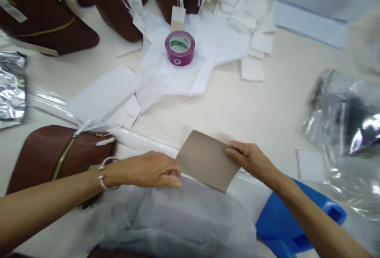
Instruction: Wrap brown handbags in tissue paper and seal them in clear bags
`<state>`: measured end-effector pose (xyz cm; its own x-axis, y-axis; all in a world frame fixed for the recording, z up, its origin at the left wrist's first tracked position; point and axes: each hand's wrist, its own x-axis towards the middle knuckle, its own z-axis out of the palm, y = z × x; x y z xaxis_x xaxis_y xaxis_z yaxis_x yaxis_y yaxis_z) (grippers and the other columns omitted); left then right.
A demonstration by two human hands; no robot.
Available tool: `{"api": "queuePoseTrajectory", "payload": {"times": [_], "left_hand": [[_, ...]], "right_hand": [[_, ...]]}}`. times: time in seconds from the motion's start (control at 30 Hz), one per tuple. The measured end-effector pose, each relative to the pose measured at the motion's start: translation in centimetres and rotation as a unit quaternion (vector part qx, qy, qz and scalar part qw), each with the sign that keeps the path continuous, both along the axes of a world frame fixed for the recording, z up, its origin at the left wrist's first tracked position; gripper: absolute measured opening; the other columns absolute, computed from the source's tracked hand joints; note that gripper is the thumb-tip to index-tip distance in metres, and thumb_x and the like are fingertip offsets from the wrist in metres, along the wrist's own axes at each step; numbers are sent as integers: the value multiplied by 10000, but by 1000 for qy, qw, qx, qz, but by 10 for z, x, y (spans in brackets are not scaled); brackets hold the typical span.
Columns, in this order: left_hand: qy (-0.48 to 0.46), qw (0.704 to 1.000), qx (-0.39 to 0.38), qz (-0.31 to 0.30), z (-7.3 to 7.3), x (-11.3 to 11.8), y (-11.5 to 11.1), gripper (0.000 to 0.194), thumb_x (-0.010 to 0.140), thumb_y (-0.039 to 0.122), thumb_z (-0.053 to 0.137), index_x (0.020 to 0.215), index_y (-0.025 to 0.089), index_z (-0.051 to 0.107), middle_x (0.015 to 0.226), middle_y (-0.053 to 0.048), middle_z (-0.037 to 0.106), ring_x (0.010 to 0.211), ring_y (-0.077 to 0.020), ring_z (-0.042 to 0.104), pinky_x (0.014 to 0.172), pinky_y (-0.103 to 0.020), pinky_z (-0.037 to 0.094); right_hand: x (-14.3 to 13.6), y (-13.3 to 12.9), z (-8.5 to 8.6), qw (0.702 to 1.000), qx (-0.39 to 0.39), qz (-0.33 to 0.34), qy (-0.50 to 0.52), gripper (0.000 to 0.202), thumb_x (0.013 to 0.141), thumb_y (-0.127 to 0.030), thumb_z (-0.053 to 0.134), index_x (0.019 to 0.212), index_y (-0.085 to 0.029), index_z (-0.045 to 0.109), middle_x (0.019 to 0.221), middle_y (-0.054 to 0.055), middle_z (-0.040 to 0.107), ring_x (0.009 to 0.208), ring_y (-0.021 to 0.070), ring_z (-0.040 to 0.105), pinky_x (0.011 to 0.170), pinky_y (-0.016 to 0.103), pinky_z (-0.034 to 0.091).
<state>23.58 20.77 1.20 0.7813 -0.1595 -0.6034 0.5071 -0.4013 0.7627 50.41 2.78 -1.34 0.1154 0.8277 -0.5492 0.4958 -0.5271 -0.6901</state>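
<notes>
A flat grey-brown card is pinched at its right edge between the thumb and fingers of my right hand. My left hand, with a silver bangle at the wrist, is closed at the top edge of a translucent whitish bag, beside the card's left corner. The card's lower edge lies at the bag's upper edge; I cannot tell whether it is inside. The bag bulges over something whose shape is blurred. A brown leather bag with a gold zip and white tag lies left of my left hand.
Purple tape sits on white sheeting. Several brown bags with tags stand at the back. White pieces lie behind. A blue plastic object is under my right forearm; clear plastic lies right, silver foil left.
</notes>
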Motion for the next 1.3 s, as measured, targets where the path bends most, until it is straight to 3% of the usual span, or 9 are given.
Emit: {"api": "queuePoseTrajectory", "payload": {"times": [0.2,0.4,0.5,0.6,0.73,0.9,1.07,1.3], "left_hand": [[20,999,-33,21,9,-13,-11,304,888,470,633,1113,273,689,1056,-21,698,957,-216,635,833,-274,448],[5,999,-27,16,15,-17,-16,361,814,486,725,1087,255,674,1069,-30,658,990,-233,614,876,-286,443],[11,999,-37,22,23,-21,-18,358,789,420,759,1090,260,652,1077,-7,647,969,-215,619,847,-267,452],[15,999,-42,22,32,-27,-21,365,757,350,784,1081,268,638,1087,10,634,967,-205,618,839,-258,454],[12,998,-34,44,32,-33,-22,383,742,332,793,1089,283,638,1087,16,630,964,-201,613,838,-257,448],[38,995,-37,79,5,-30,-14,335,785,345,748,1098,262,660,1066,7,659,957,-193,618,830,-259,441],[40,994,-44,87,-14,-27,-11,303,794,345,722,1074,242,669,1048,6,675,947,-186,617,819,-258,441],[44,995,-21,90,3,-35,-17,312,796,341,729,1091,259,669,1061,9,679,963,-198,624,839,-266,439]], "right_hand": [[-33,-13,-18,994,17,105,-2,309,969,-357,444,869,-261,720,807,-17,722,716,145,646,655,245,467],[-6,1,-6,974,178,45,-135,285,961,-401,501,1010,-253,738,975,25,770,868,184,718,818,301,543],[-10,3,-2,969,202,84,-112,256,981,-324,488,1021,-246,728,966,16,772,861,156,720,822,270,550],[-30,-10,-7,974,174,135,-54,249,994,-291,474,1022,-246,717,979,9,770,875,141,716,812,244,546],[-56,-34,-13,988,81,130,13,255,1002,-335,463,1001,-262,706,955,-12,759,855,138,700,779,235,515],[-68,-44,-14,990,-70,92,85,332,999,-370,437,775,-224,636,698,-51,623,649,111,566,605,218,408],[-69,-45,-17,983,-111,94,110,366,992,-384,424,686,-205,520,632,-58,487,610,104,459,569,227,331],[-81,-47,-13,978,-122,118,124,369,999,-385,390,714,-209,543,683,-35,559,636,122,505,604,239,353]]}}
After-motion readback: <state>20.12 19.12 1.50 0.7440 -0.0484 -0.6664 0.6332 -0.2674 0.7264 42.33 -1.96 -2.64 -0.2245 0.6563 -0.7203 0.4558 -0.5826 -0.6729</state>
